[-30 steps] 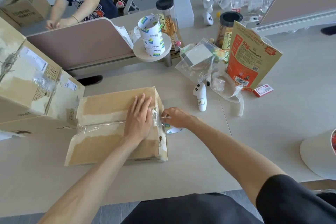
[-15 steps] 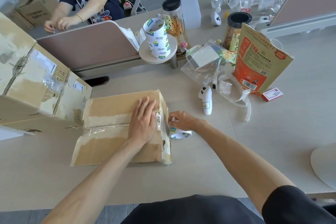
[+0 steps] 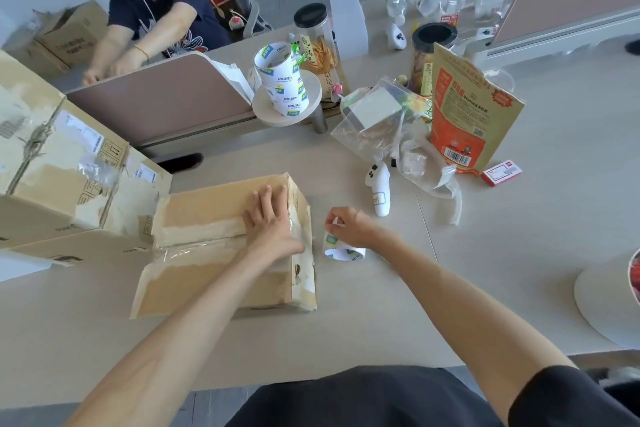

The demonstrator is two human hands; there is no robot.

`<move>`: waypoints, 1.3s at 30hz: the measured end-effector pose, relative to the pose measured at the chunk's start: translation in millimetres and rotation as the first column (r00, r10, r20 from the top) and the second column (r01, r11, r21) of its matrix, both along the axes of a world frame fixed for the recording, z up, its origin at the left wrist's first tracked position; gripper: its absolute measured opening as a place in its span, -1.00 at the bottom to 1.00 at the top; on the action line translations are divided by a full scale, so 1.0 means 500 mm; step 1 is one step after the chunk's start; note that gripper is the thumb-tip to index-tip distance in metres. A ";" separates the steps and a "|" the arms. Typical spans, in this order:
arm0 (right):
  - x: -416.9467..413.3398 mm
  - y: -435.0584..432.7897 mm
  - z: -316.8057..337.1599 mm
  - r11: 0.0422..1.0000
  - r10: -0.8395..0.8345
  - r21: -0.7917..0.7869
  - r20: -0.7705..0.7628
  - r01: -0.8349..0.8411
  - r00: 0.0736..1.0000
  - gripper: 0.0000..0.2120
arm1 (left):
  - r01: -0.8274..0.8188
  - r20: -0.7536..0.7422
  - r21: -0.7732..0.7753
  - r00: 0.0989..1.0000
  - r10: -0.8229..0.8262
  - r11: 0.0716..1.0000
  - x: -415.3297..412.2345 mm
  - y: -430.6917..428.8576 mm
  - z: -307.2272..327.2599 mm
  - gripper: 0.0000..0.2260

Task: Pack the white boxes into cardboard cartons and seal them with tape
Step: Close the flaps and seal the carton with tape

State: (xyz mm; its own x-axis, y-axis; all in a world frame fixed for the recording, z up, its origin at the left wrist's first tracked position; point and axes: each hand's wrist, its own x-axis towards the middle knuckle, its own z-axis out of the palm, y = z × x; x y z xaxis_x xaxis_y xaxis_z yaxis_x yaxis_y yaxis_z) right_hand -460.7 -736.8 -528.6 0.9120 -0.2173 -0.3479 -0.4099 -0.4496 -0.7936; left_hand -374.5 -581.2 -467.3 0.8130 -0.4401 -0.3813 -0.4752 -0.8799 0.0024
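Item 1. An office room with a pale table (image 3: 519,253) running across our view. A pink-brown divider panel (image 3: 166,97) stands along its far edge, and a second person (image 3: 162,10) sits behind it.

Item 2. Two large taped cartons (image 3: 52,184) sit at the left of the table, touching the working carton's left end.

Item 3. The cardboard carton (image 3: 207,211) lies flat on the table in front of us, its flaps closed. Its long axis runs left to right, and the clear tape (image 3: 194,246) along the seam follows the same line. Its right end faces our right hand.

Item 4. Our left hand (image 3: 273,222) lies palm down on the carton top at its right end, over the seam. The forearm reaches in from lower left, and the fingers are straight, slightly spread and pointing away from us.

Item 5. Our right hand (image 3: 349,225) is just beside the carton's right end, its fingers curled and pinching the upper rim of the tape roll.

Item 6. The tape roll (image 3: 341,250) is on the table under that hand, close to the carton's end face.

Item 7. Sundries beyond: an orange pouch (image 3: 474,111), a plastic bag (image 3: 377,121), stacked tape rolls (image 3: 282,80), an upright white box (image 3: 348,22), a white controller (image 3: 379,189) and a small red box (image 3: 501,173).
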 end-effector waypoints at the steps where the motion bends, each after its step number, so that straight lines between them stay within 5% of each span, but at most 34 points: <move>1: -0.009 0.000 0.009 0.999 -0.044 0.028 0.017 0.044 0.999 -0.90 | -0.016 0.018 0.003 1.000 0.016 1.000 -0.003 -0.005 -0.002 0.06; 11: -0.079 -0.021 0.098 0.940 -0.330 0.137 0.117 0.314 0.937 -0.90 | -0.012 0.306 0.020 0.952 0.006 1.000 -0.010 -0.045 -0.021 -0.06; 15: -0.079 -0.025 0.124 0.939 -0.340 0.111 0.148 0.326 0.929 -0.88 | 0.048 0.317 -0.156 0.948 0.003 0.987 0.007 -0.019 -0.023 -0.28; 21: -0.021 0.007 0.179 0.965 -0.263 0.061 0.218 0.256 0.940 -0.89 | -0.112 -0.133 -0.647 0.991 0.032 0.754 0.041 0.057 0.039 -0.70; 26: 0.054 0.067 0.242 0.972 -0.233 0.071 0.249 0.222 0.940 -0.88 | -0.270 -0.395 -0.737 0.916 -0.070 0.619 0.057 0.119 0.137 -0.78; 35: 0.193 0.185 0.324 0.987 -0.111 0.141 0.211 0.082 0.971 -0.59 | -0.389 -0.483 -0.765 0.874 -0.058 0.514 0.210 0.183 0.175 -0.65; 39: 0.255 0.213 0.322 0.999 0.003 -0.041 0.291 0.009 0.957 -0.54 | -0.382 -0.459 -0.786 0.888 -0.043 0.486 0.291 0.205 0.191 -0.83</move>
